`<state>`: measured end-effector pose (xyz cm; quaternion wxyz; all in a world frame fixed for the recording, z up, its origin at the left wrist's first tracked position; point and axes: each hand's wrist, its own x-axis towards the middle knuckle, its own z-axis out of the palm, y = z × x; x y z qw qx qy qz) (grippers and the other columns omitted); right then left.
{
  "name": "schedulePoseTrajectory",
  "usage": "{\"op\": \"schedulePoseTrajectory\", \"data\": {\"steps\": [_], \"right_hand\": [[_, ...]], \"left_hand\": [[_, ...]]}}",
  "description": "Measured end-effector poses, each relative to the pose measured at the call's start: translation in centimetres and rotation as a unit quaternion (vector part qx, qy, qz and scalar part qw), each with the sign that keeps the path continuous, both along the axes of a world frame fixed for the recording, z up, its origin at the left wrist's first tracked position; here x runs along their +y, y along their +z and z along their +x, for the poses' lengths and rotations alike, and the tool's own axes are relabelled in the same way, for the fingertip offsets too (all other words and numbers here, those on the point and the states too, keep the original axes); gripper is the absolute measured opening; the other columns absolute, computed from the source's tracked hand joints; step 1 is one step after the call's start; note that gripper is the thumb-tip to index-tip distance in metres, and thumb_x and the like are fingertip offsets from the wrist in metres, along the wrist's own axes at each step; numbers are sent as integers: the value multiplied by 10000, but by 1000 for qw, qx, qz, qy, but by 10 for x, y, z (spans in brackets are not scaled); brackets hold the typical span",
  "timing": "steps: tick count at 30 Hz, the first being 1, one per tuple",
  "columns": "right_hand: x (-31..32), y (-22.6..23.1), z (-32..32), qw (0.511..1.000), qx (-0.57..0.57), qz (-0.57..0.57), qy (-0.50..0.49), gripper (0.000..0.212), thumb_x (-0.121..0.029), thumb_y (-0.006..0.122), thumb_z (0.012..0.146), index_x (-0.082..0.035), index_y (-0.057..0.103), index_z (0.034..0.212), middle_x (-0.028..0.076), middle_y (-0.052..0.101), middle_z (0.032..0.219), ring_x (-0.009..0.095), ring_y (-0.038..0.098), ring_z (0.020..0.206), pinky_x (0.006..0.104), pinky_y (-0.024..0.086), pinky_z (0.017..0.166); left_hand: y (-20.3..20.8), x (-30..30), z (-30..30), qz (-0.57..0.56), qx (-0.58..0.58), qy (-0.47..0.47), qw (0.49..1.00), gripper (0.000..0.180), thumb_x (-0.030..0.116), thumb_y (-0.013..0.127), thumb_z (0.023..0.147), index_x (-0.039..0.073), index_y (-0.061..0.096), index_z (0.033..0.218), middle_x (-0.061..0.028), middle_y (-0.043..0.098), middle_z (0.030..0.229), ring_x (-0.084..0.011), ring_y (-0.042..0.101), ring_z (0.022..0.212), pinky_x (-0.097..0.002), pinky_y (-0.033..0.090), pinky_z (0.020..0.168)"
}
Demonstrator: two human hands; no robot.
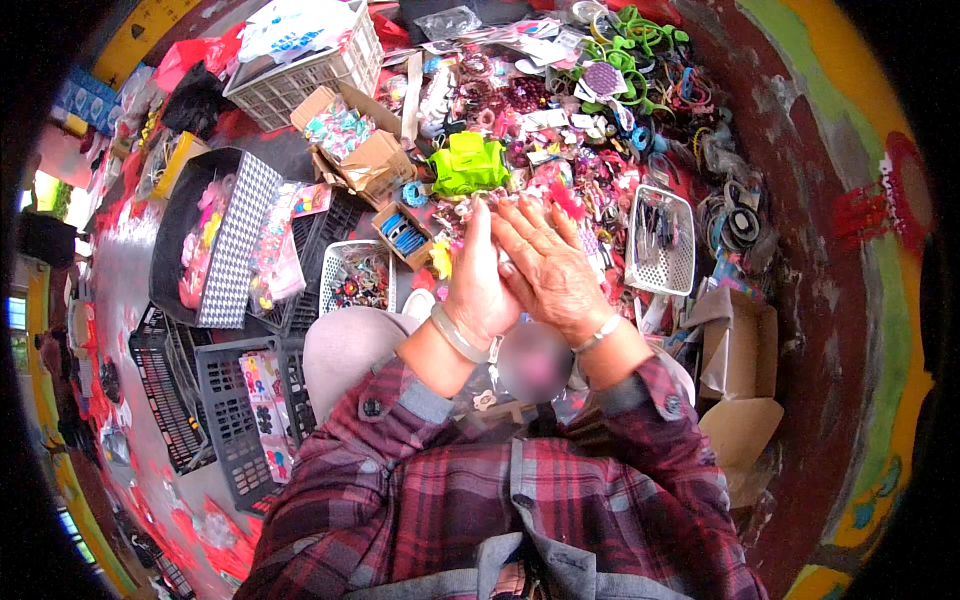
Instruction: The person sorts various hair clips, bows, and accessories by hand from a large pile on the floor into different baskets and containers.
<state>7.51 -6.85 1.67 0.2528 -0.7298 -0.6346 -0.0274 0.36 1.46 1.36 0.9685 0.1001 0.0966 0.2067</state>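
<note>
My left hand point(475, 290) and my right hand point(548, 262) are pressed together in front of me, above a pile of small hair accessories point(540, 130). The right hand lies flat across the left, its fingers stretched out. On the left hand the straight thumb side shows; its other fingers are mostly hidden. Whether anything lies between the palms cannot be seen. Just beyond the fingertips is a bright green crumpled wrapper point(468, 163). Below my wrists hang small silvery charms point(493, 362), beside a blurred pinkish patch.
Around the pile stand a white basket of dark clips point(690, 225), a white basket of mixed small pieces point(327, 275), an open carton point(375, 165), a small box of blue items point(381, 235), a houndstooth bin point(240, 240), black crates point(222, 415) and an empty cardboard box point(735, 345).
</note>
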Motion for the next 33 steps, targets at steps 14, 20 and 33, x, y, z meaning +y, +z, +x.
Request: {"op": "schedulePoseTrajectory", "data": {"steps": [14, 20, 33], "right_hand": [[6, -32, 62, 850, 485, 23, -207, 298, -238, 460, 879, -8, 581, 1025, 74, 624, 809, 136, 574, 694, 270, 458, 637], [5, -11, 20, 830, 450, 303, -127, 258, -141, 436, 915, -4, 505, 1123, 22, 553, 870, 70, 514, 741, 194, 427, 605], [15, -54, 4, 958, 207, 156, -125, 346, -22, 457, 829, -24, 477, 1174, 220, 501, 1174, 349, 481, 1108, 353, 397, 916]], "left_hand": [[-38, -14, -7, 133, 29, -124, 983, 420, 293, 379, 929, 15, 377, 1243, -144, 475, 1198, -263, 472, 1116, -426, 362, 968], [-25, 9, -8, 51, 20, -27, 998, 364, 289, 397, 927, 24, 468, 1166, -90, 526, 1133, -197, 508, 1059, -343, 402, 920], [-27, 28, -6, -4, 1, 25, 1000, 265, 204, 421, 918, 40, 517, 1103, -78, 571, 1054, -200, 556, 965, -327, 451, 848]]}}
